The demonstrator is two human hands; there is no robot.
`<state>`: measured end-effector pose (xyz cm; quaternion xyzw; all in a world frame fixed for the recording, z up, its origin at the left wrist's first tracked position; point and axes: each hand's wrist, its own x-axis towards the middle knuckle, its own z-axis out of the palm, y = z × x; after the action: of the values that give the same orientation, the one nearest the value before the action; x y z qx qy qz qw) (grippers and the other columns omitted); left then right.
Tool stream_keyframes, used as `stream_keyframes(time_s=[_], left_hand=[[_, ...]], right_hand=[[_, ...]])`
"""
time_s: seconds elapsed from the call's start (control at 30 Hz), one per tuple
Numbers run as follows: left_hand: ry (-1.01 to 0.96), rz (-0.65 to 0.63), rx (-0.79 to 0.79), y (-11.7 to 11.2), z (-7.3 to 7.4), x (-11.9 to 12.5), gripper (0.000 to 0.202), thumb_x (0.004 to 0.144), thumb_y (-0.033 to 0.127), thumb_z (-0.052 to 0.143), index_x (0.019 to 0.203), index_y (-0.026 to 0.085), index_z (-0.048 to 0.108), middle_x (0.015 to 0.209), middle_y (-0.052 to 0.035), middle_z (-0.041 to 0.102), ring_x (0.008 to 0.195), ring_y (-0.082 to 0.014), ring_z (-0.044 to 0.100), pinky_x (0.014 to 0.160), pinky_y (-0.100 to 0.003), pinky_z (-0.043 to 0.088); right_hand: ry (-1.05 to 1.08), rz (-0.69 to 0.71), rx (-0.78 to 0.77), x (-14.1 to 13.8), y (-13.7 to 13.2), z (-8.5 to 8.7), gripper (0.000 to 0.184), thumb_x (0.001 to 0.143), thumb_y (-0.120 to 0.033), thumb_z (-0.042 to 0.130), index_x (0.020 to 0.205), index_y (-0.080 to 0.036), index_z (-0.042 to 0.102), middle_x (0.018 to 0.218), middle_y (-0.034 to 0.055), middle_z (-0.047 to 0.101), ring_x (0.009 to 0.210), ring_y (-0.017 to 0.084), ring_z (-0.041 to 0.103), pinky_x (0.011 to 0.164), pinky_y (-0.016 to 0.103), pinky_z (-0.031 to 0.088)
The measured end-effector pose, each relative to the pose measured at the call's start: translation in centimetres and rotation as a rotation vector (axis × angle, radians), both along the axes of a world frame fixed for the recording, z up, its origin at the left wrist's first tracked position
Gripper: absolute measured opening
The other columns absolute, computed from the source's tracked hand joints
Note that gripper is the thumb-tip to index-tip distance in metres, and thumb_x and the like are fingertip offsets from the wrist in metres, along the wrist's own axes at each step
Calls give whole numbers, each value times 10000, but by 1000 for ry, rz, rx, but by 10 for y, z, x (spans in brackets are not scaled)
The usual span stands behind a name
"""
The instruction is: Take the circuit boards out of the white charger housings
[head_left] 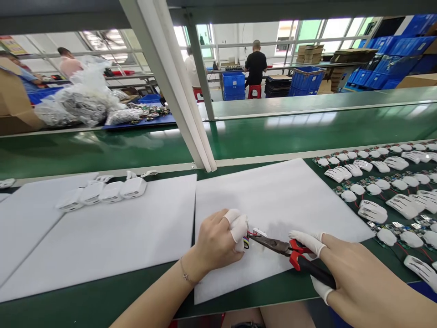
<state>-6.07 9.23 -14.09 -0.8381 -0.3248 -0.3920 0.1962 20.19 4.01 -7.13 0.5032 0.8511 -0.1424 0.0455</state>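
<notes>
My left hand, with white finger cots, pinches a small white part with coloured wires over a white foam sheet. My right hand grips red-and-black-handled pliers, whose jaws reach left to the wires of that part. Both hands are closed on what they hold, near the front edge of the green bench.
Several white housings lie in a row on the left foam sheet. Many white shells and circuit boards with wires cover the bench at right. A white frame post slants up ahead. Green conveyor behind; people stand at far benches.
</notes>
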Motion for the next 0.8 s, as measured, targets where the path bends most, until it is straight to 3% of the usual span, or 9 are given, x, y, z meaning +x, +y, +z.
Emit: stream_keyframes(time_s=[0.3,0.53,0.8], left_hand=[[-21,-14,-18,-1,-7,2,410,632,144,494,1042,161,508,843,-106,647,642,-216,595,508,-296,465],[-22,-102,-286,-3,-26,13,444,552,166,483,995,191,489,750,-54,609,604,-202,574,507,-286,462],[-7,-86,-338,-3,-27,15,397,594,163,509,989,190,491,765,-61,615,623,-205,587,534,-288,471]], right_hand=[[26,49,24,1,6,-1,386,642,-56,522,991,-190,619,825,69,589,714,282,585,617,334,394],[20,2,-130,2,19,-1,336,641,-25,522,886,-225,635,783,29,626,720,262,607,593,289,349],[-42,26,-197,-2,28,-1,323,635,-5,528,861,-211,633,779,45,623,737,286,611,583,298,342]])
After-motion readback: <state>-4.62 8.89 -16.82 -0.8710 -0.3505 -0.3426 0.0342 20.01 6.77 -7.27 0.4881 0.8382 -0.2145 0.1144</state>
